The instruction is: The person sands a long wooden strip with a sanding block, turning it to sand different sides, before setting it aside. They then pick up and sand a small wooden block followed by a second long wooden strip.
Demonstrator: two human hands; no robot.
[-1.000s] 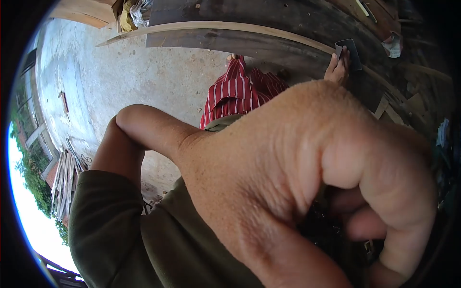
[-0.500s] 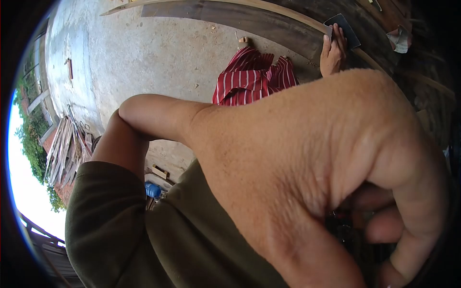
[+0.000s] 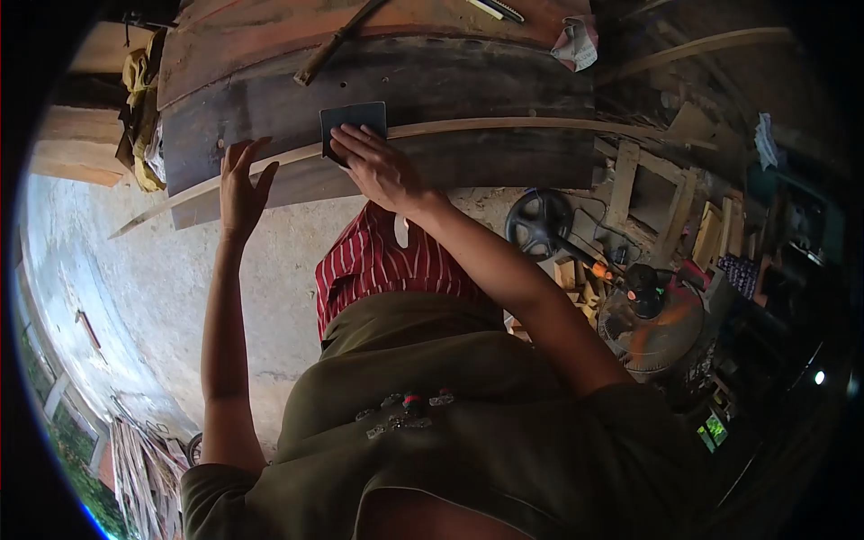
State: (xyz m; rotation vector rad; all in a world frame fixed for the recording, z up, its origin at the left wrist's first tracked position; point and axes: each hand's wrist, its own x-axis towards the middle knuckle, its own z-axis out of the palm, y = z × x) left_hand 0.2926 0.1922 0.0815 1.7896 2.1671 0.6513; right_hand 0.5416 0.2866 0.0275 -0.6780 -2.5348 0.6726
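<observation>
My right hand [image 3: 378, 168] presses a dark grey sheet of sandpaper [image 3: 353, 115] onto a long, thin wooden strip [image 3: 504, 124]. The sheet lies across the strip, its lower part covered by my fingers. To the left, my left hand [image 3: 239, 193] is open, thumb and fingers apart, right at the strip near its tapering left end. Beneath the strip stretches a dark, worn board [image 3: 486, 162] forming the work surface.
A wooden-handled tool [image 3: 328, 54] and a crumpled printed paper [image 3: 576, 43] lie farther back on the surface. At the right stand a fan [image 3: 650, 328], a black wheel-like base [image 3: 538, 223] and wood offcuts [image 3: 711, 234]. Yellowish cloth [image 3: 139, 108] hangs at the left edge.
My left hand has moved from close before the camera down to the strip. The view has swung, bringing the work surface to the centre. My right hand stays on the sandpaper.
</observation>
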